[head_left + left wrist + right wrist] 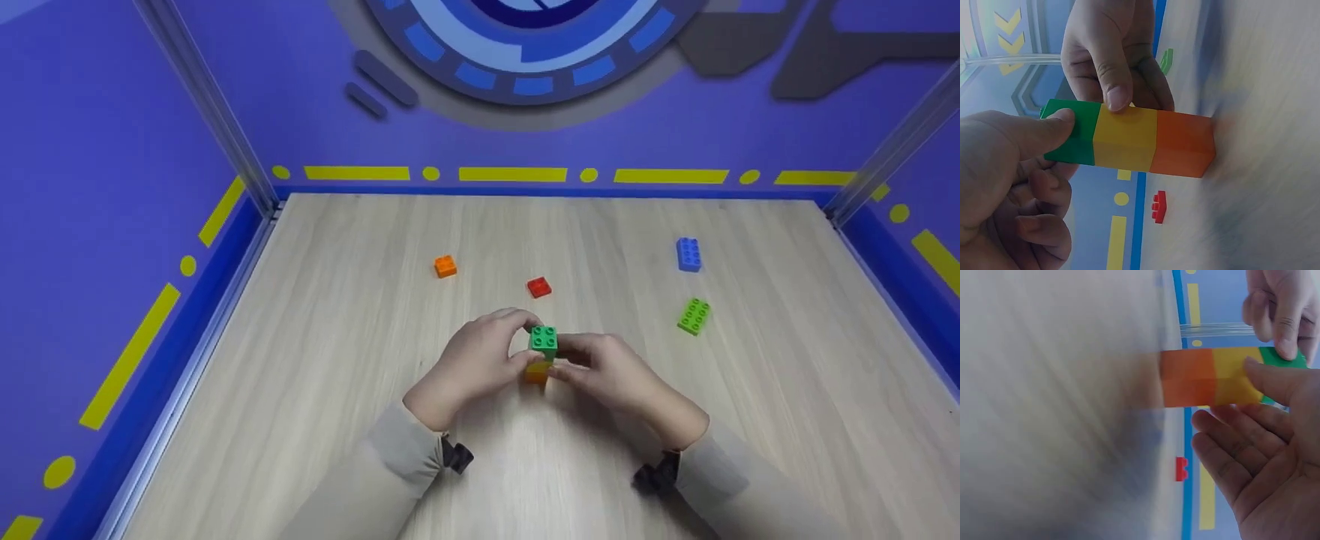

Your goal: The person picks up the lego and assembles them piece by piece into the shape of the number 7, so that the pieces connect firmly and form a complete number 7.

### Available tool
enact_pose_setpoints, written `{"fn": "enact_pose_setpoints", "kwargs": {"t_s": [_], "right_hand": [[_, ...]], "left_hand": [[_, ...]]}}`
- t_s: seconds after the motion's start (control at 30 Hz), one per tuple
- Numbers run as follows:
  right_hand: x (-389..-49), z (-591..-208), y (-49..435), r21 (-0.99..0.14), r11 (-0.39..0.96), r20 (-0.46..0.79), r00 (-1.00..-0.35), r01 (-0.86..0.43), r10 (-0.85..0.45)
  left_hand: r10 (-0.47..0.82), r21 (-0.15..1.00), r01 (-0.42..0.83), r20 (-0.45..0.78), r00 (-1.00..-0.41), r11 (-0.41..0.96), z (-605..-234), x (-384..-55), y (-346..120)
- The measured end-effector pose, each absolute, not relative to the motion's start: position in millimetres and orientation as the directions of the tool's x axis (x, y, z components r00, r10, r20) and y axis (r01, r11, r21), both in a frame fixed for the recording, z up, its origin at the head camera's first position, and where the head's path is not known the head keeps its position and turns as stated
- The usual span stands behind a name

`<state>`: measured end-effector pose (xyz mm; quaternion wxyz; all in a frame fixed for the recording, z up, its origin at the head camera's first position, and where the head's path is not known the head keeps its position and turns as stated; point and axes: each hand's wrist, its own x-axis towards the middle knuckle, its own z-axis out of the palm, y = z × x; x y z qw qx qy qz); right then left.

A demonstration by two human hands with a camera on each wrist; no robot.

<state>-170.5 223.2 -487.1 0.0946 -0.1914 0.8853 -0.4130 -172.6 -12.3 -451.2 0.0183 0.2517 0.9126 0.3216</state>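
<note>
Left hand: clamped on the green block, thumb on one face, fingers round the far side. Right hand: pinching the yellow block right below, thumb on its face, fingers behind. Both blocks are in one upright stack with the orange bottom block, faces flush, studs up on the green one. Stack sits between the hands, over the middle of the desk; can't tell if its base touches. Next out: red block, loose, just beyond the stack. Loose orange block farther back, to the left. Off to the right, lime block, tilted, with blue block behind it, apart.
</note>
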Motion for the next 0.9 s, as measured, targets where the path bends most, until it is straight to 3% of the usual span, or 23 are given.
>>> {"fn": "enact_pose_setpoints", "kwargs": {"t_s": [0.3,0.67,0.9], "right_hand": [[-184.8,-472.6,272.0,-0.692,0.704,-0.029,-0.968,-0.162,-0.251],[-191.9,-475.7,332.3,-0.698,0.698,0.116,-0.987,-0.161,-0.112],[-192.3,-482.6,363.8,-0.709,0.701,0.124,-0.992,-0.072,0.024]], "left_hand": [[0.457,0.601,0.444,0.144,-0.878,0.665,-454.6,-170.7,-11.9],[0.441,0.623,0.426,0.141,-0.886,0.656,-457.1,-170.5,-12.2],[0.447,0.644,0.431,0.151,-0.882,0.632,-459.0,-171.4,-12.9]]}}
